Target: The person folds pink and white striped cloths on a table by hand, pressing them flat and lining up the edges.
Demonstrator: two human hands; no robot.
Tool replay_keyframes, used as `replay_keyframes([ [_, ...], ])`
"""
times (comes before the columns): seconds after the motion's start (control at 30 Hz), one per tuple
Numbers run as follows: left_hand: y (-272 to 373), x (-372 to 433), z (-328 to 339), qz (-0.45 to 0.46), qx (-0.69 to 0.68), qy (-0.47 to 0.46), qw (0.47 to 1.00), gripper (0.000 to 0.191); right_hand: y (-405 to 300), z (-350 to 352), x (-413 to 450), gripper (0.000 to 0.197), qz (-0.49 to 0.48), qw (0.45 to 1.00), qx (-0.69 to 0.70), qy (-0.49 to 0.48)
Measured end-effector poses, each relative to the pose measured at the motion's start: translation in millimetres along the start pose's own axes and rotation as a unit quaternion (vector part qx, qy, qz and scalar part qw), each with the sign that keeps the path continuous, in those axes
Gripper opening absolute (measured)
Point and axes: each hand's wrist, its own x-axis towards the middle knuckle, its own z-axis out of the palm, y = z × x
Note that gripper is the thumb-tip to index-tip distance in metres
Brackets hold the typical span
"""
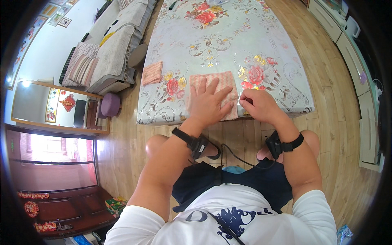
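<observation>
A pink-and-cream patterned cloth (228, 81) lies spread on the table near its front edge, reaching over that edge. My left hand (208, 102) rests palm down on it with the fingers apart. Just past the cloth's right side is my right hand (258, 104), its fingers curled and the thumb bent in towards them. Whether those fingertips pinch anything is hidden. Farther left, a small folded cloth (152, 73) of similar pattern sits near the table's left edge.
A glossy floral tablecloth (211, 39) covers the long table. Black straps with small devices (199, 146) circle both wrists, joined to a cable (242, 157) over my lap. On the left are a sofa (113, 55) and a purple stool (111, 104); on the right, drawers (352, 61).
</observation>
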Motion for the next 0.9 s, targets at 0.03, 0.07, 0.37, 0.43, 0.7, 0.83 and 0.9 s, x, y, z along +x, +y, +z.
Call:
replay_keyframes([
  [0.03,-1,2,0,0.0,0.0,0.0,1.0,0.054,-1,-1,1,0.018,0.0,1.0,0.0,0.0],
  [0.07,-2,4,1,0.002,-0.002,0.003,1.0,0.054,-3,-2,1,0.019,0.01,1.0,-0.006,-0.007],
  [0.37,-15,32,9,-0.004,0.001,-0.01,1.0,0.055,-5,-4,2,0.019,0.025,0.999,-0.018,-0.019],
  [0.43,-19,37,12,-0.005,0.005,-0.016,1.0,0.055,-6,-4,1,0.02,0.032,0.999,-0.017,-0.021],
  [0.7,-32,60,19,-0.006,0.009,-0.017,1.0,0.055,-7,-5,0,0.019,0.02,1.0,-0.005,-0.017],
  [0.83,-36,68,20,-0.011,0.01,-0.025,1.0,0.055,-10,-7,1,0.019,0.027,0.999,-0.004,-0.022],
  [0.9,-38,72,21,-0.009,0.018,-0.015,1.0,0.055,-10,-7,1,0.02,0.028,0.999,-0.005,-0.021],
])
